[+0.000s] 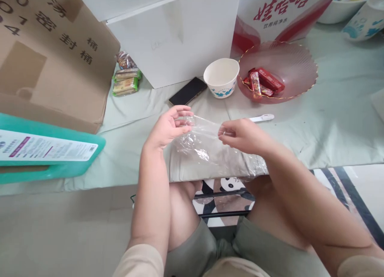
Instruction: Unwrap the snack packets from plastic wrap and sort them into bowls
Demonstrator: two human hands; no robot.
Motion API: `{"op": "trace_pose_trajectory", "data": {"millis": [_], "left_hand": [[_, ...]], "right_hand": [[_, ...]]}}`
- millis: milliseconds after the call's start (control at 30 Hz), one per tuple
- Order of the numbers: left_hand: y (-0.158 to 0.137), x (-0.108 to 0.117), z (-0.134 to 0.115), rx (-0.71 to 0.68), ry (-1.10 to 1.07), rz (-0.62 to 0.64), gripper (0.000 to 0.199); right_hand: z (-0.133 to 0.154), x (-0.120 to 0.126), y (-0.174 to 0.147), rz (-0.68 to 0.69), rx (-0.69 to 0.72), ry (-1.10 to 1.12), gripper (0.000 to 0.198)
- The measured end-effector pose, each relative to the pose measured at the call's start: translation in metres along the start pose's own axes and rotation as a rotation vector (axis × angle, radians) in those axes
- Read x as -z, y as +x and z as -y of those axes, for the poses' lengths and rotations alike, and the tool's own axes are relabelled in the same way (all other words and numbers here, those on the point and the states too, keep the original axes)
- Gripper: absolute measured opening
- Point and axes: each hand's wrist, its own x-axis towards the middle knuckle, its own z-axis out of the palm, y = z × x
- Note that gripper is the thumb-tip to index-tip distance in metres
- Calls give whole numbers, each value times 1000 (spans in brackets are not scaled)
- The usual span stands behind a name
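Covering table [345,121], pale green cloth [135,121]

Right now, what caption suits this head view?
Both hands, left hand and right hand, stretch a clear plastic bag above the table.

Glossy clear plastic bag [204,147], matt cloth table cover [330,121], brown cardboard box [54,61].

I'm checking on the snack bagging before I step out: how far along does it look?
Early. Done: nothing shows inside the clear plastic bag. In hand: the left hand and right hand both pinch its top edge, seemingly spreading it. Left: the red snack packs lie in the pink bowl, and the green-wrapped bars sit by the cardboard box.
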Motion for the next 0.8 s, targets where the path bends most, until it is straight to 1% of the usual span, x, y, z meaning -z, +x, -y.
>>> {"op": "trace_pose_trajectory", "data": {"millis": [67,133,167,200,267,300,367,433,500,567,700,767,800], "left_hand": [[3,4,6,-57,-49,-155,55],[5,3,13,-70,-178,-274,48],[4,-1,16,-45,-255,-286,46],[3,-6,19,3,-321,-256,48],[-3,-21,20,130,-397,-107,63],[-6,-30,20,190,-408,-10,73],[-12,-46,19,267,-413,160,87],[-14,-58,18,286,-441,248,93],[-14,-65,19,279,-468,254,93],[-13,-68,21,266,-460,231,92],[-12,-72,24,221,-401,210,95],[-10,-74,25,191,-376,200,88],[-8,-75,25,183,-359,185,79]], "right_hand": [[-5,-1,-2,1,-74,218,14],[-12,-8,-4,-88,-148,501,20],[-16,-14,-5,-160,-175,629,24],[-19,-20,-4,-229,-195,734,26],[-21,-33,-3,-322,-221,850,27],[-21,-38,-2,-350,-225,859,26],[-20,-46,-1,-419,-219,786,20],[-18,-49,-2,-516,-210,650,15],[-18,-49,-3,-593,-215,512,11],[-20,-50,-3,-625,-222,441,10],[-25,-53,1,-631,-234,451,10],[-25,-53,3,-623,-233,484,11],[-25,-52,3,-616,-227,514,13]]}}
